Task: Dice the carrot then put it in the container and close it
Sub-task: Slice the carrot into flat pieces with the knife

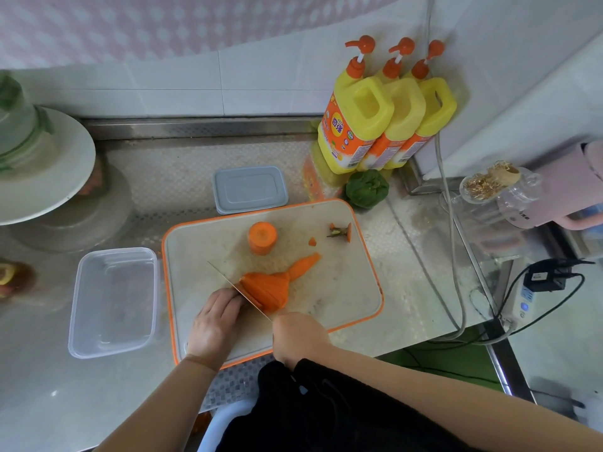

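**Carrot slicing on the cutting board**

Carrot [270, 290] lies on the orange-rimmed cutting board [342, 288], its long axis running diagonally from the near left to the far right; the tapered tip points toward the board's far right, and the thick end, already cut into leaning slices, faces the left hand [217, 316]. Left fingers [233, 300], curled and pressed together, hold down the thick end. Right hand [298, 336] grips the handle of the knife [239, 291], fingers wrapped round it; the blade stands across the carrot, just beside the left fingertips. A separate carrot stump [262, 238] stands upright farther back. Clear container [114, 301] sits open on the table left of the board; its grey lid [249, 189] lies behind the board.
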A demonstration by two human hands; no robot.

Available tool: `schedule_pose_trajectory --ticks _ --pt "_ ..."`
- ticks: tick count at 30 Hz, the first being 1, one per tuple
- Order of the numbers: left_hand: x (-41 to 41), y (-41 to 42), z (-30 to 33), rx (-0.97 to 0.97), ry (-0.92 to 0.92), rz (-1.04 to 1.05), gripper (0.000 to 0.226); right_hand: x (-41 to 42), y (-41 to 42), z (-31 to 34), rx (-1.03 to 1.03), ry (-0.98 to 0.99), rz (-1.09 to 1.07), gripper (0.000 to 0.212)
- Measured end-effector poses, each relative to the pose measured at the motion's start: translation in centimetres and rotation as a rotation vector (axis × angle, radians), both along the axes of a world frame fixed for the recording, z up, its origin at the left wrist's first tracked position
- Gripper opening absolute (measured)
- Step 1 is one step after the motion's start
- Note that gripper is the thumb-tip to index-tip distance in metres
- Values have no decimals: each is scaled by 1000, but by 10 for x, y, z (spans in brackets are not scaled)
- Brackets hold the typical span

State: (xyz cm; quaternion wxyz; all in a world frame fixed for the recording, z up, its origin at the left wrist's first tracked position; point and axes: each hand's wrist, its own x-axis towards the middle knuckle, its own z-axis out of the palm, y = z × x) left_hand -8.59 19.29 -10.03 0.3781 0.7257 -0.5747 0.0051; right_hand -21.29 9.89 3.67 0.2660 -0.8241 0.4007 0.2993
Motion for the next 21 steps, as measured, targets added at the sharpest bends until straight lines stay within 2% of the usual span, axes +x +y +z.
schedule_pose_trajectory --ticks 12,18,21 --pt "0 -1 1 16 12 -18 24 10 -1 -17 -38 4 12 32" --pt "0 0 -2 33 19 -18 22 8 -6 -20 -22 6 -8 25" --pt "1 -1 0 27 23 -22 23 -1 -10 -20 11 -15 -14 36"
